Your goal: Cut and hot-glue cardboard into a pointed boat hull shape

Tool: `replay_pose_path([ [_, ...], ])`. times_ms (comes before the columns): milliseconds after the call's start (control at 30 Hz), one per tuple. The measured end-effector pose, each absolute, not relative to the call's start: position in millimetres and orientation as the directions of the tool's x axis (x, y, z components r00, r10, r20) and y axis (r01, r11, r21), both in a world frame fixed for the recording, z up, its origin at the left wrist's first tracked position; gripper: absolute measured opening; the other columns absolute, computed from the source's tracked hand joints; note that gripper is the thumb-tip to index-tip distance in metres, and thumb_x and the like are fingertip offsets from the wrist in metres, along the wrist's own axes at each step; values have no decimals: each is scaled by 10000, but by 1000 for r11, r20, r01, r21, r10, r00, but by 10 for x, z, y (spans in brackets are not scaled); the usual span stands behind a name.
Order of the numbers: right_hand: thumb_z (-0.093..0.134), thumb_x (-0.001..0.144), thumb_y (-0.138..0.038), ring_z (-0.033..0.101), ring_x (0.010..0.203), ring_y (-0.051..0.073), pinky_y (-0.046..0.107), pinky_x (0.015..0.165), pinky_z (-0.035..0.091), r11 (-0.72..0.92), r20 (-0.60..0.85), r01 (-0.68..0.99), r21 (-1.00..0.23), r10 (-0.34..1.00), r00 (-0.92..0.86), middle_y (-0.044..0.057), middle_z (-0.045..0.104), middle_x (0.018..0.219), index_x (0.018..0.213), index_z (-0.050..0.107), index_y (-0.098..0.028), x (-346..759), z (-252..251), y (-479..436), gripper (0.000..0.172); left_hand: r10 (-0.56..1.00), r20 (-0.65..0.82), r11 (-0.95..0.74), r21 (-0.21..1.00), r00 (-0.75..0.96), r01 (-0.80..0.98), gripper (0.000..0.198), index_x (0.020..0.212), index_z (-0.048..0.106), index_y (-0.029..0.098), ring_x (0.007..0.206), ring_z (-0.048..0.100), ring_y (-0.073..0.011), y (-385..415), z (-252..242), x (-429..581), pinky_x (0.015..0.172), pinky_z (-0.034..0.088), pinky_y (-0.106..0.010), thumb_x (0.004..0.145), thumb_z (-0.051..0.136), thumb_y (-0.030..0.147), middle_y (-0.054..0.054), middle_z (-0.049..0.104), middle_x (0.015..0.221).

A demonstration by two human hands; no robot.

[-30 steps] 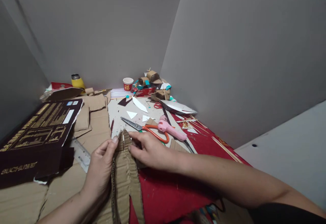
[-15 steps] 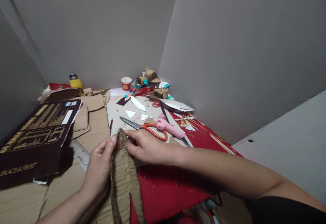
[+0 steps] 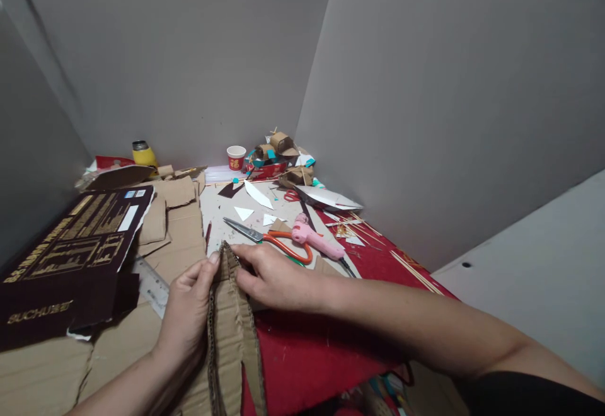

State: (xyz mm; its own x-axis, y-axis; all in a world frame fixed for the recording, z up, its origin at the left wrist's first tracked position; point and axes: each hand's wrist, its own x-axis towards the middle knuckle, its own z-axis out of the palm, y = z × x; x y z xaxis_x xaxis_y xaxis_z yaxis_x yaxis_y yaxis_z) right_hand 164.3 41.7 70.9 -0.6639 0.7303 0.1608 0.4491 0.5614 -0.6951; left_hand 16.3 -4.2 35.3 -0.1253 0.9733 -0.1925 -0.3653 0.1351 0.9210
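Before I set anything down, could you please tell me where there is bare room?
There is mostly bare red cloth between the cardboard piece and the right forearm, and bare brown sheet in front of the dark box. Beyond the right hand it is crowded with scissors, a glue gun and paper scraps.

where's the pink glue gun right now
In the head view, the pink glue gun lies just right of centre, beside the orange-handled scissors, beyond the right hand.
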Motion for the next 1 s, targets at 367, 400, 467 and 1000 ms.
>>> replay_pose_path([
  [367,473,786,-31,446,578,127,221,561,356,594,209,446,-670,727,-654,-18,525,644,740,492,-183,1624,714,403,160,981,-159,106,920,-111,-377,316,869,762,155,700,664,-186,-39,352,159,653,515,-257,683,789,409,-33,747,762],
  [400,478,789,-37,437,570,126,223,553,350,599,218,450,-662,729,-649,-19,522,637,739,499,-180,1627,707,405,153,981,-158,106,921,-109,-375,325,868,761,153,696,662,-185,-38,353,159,651,515,-258,682,789,418,-35,747,762],
  [467,486,801,-53,443,576,129,226,555,355,607,228,450,-655,727,-648,-12,535,650,763,522,-171,1635,692,408,129,981,-161,111,921,-106,-374,334,870,759,153,684,658,-181,-39,351,156,645,512,-257,686,785,431,-34,745,760],
  [1000,465,843,-75,533,661,146,237,639,429,655,221,474,-589,695,-684,46,630,770,880,572,-148,1626,648,349,135,988,-117,71,925,-103,-373,335,644,598,171,573,471,-95,-27,250,137,545,400,-184,716,748,462,59,544,608],
])
